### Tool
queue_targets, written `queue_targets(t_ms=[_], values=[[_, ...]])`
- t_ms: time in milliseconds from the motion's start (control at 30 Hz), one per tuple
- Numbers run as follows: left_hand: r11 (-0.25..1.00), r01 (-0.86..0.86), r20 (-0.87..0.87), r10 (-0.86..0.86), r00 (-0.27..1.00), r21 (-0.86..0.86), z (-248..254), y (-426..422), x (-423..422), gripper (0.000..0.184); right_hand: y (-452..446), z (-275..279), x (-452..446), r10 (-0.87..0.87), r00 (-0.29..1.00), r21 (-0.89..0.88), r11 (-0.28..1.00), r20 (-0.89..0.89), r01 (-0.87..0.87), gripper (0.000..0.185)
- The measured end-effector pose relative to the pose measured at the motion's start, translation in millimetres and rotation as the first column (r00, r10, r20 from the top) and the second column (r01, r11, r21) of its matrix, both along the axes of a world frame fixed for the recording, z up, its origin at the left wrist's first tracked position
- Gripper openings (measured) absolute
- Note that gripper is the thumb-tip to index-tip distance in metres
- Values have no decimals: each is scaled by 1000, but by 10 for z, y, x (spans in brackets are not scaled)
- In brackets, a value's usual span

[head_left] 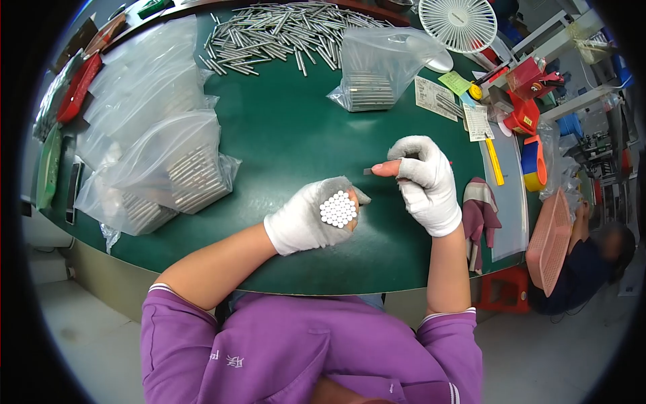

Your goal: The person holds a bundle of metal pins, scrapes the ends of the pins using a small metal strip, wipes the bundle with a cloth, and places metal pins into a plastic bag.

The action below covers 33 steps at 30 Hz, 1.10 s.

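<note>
My left hand, in a white glove, is closed around a bundle of thin metal rods, whose round ends face up toward me. To its right, my right hand is raised over the green table, also gloved, with a bare finger or thumb tip pointing left and the other fingers curled. A small grey piece shows at that tip; whether it is gripped is unclear. Beyond my hands, a clear plastic bag holds stacked rods. The two hands are apart.
Loose metal rods are heaped at the back. Plastic bags of rods cover the left side. At right are a white fan, papers, a yellow cutter, a tape dispenser, a cloth and a pink basket. A person sits beyond.
</note>
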<state>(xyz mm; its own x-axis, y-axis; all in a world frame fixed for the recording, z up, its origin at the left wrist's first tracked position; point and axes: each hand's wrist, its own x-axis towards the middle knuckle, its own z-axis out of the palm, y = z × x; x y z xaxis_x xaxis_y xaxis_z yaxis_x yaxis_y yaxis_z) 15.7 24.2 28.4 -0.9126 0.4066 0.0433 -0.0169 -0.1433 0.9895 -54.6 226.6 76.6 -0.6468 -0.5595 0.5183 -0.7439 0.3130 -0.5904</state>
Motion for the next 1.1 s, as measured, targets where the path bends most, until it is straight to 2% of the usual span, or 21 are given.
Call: queue_targets(t_ms=[67, 100, 200, 267, 333, 400, 467, 533, 633, 700, 800, 833, 867, 933, 967, 1000, 1067, 1100], values=[[1000, -10, -15, 10, 1000, -14, -13, 2, 7, 28, -88, 65, 61, -35, 999, 6, 999, 8, 35, 27], [999, -17, -22, 16, 1000, -30, -16, -2, 8, 28, -64, 84, 61, 19, 999, 46, 999, 36, -20, 35], [997, 31, 31, -29, 999, -69, 20, -37, -2, 35, -73, 107, 91, 105, 993, 79, 991, 54, -109, 44], [998, 21, 53, -19, 998, -53, 25, -41, 4, 37, -104, 88, 93, 140, 990, 91, 986, -4, -139, 47], [999, 15, 75, -12, 997, -42, 44, -29, 14, 38, -155, 65, 138, 138, 986, -33, 990, 90, -135, 45], [1000, -26, 84, 25, 996, 9, 74, -6, 23, 33, -136, 83, 102, 161, 986, 7, 987, 52, -161, 45], [1000, -16, 99, 16, 995, -2, 21, -22, 26, 34, -121, 84, 38, 312, 950, 161, 937, 14, -311, 46], [1000, -7, 115, 8, 993, -10, -1, -29, 29, 35, -107, 92, 33, 316, 949, 185, 932, 2, -310, 49], [1000, -8, 25, 8, 1000, -19, -20, -30, 19, 38, -42, 196, 42, 299, 949, 233, 920, 101, -315, 53], [997, 4, -40, -8, 999, -78, -60, -42, 4, 41, 10, 305, 40, 250, 941, 396, 859, 227, -324, 51], [988, 26, -96, -41, 995, -155, 4, -64, -15, 42, -22, 474, -1, 184, 969, 389, 891, 164, -235, 47], [988, 24, -97, -39, 995, -150, 5, -64, -23, 42, -26, 529, -7, 167, 958, 348, 906, 233, -243, 42], [982, 32, -114, -54, 992, -186, 6, -67, -35, 42, -37, 496, -13, 170, 958, 351, 903, 232, -246, 42], [974, 35, -130, -65, 989, -222, 1, -64, -38, 42, -91, 386, -10, 158, 954, 212, 954, 254, -214, 33], [990, 19, -116, -36, 993, -142, -3, -47, -22, 41, -125, 419, -15, 160, 957, 289, 929, 243, -229, 25], [998, 2, -100, -9, 995, -61, -10, -38, -9, 39, -142, 361, -39, 163, 956, 288, 929, 244, -232, 25], [997, -40, -138, 29, 990, -72, -114, -24, -3, 40, -151, 207, -94, 360, 913, 178, 902, 191, -393, 29], [994, -80, -178, 65, 982, -79, -123, -17, -15, 40, -154, 210, -94, 364, 908, 210, 890, 205, -404, 38]])
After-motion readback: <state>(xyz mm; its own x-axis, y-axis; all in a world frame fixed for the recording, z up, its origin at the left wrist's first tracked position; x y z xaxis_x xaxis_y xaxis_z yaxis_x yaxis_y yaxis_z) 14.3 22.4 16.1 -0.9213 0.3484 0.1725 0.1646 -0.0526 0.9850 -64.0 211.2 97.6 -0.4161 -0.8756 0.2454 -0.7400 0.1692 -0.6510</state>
